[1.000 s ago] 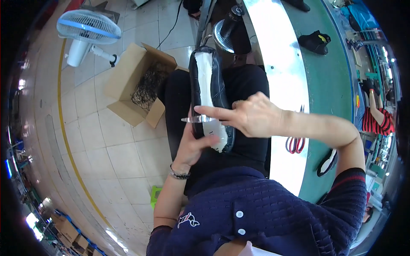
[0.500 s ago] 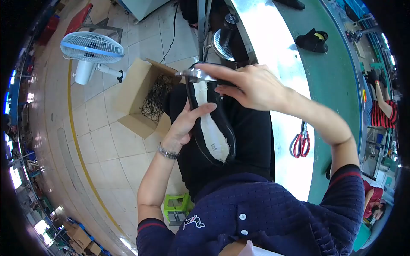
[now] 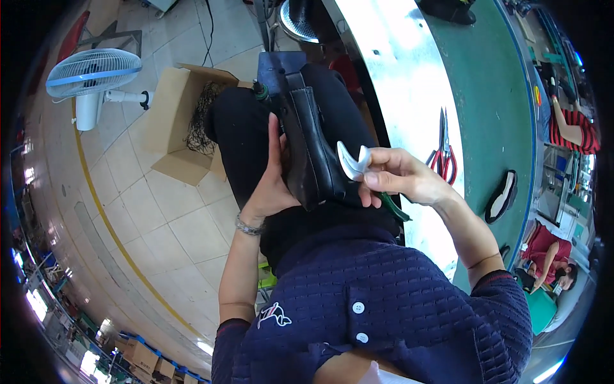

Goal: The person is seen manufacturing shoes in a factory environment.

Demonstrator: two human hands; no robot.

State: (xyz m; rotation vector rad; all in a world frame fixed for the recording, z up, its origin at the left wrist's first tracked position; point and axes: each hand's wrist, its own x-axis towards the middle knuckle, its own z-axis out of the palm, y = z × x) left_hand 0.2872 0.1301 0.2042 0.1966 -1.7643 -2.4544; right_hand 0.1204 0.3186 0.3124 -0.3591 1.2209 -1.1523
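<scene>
Head view shows the left hand point(image 3: 272, 189) clamped on a black shoe point(image 3: 313, 160) steadied against the lap, while the right hand's point(image 3: 400, 179) fingers point(image 3: 374, 173) pinch green-handled pliers point(image 3: 371, 176) at its edge.

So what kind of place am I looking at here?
Most likely a shoe factory line: a green conveyor belt carries a shoe sole, red-handled scissors lie beside it, and the left hand steadies a black shoe.

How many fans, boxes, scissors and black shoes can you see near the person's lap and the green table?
Fans: 1, white and blue
Cardboard boxes: 1
Red scissors: 1
Black shoes: 1, in the left hand
Total: 4
</scene>
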